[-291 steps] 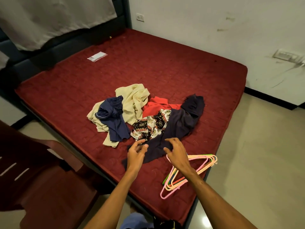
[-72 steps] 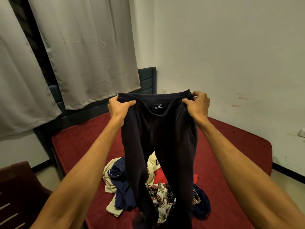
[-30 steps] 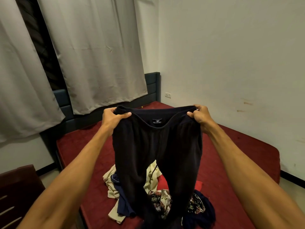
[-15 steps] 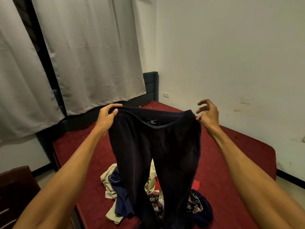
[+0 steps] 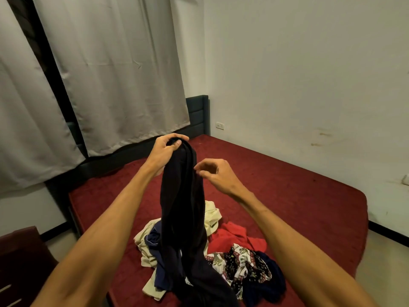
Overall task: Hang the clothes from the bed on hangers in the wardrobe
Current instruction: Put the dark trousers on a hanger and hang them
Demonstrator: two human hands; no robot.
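Our left hand (image 5: pixel 164 152) clenches dark trousers (image 5: pixel 183 207) at bunched waistband above bed (image 5: pixel 287 196); long axis vertical, legs down. Our right hand (image 5: pixel 215 173) half-curled beside them, grip unclear.

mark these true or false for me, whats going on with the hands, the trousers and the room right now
1. The left hand grips the dark trousers at their top end. True.
2. The trousers are stretched wide between both hands. False: they hang bunched in a narrow column from the left hand, with the right hand close beside their edge.
3. A red garment lies on the bed. True.
4. The curtains are dark blue. False: they are a pale grey-white.
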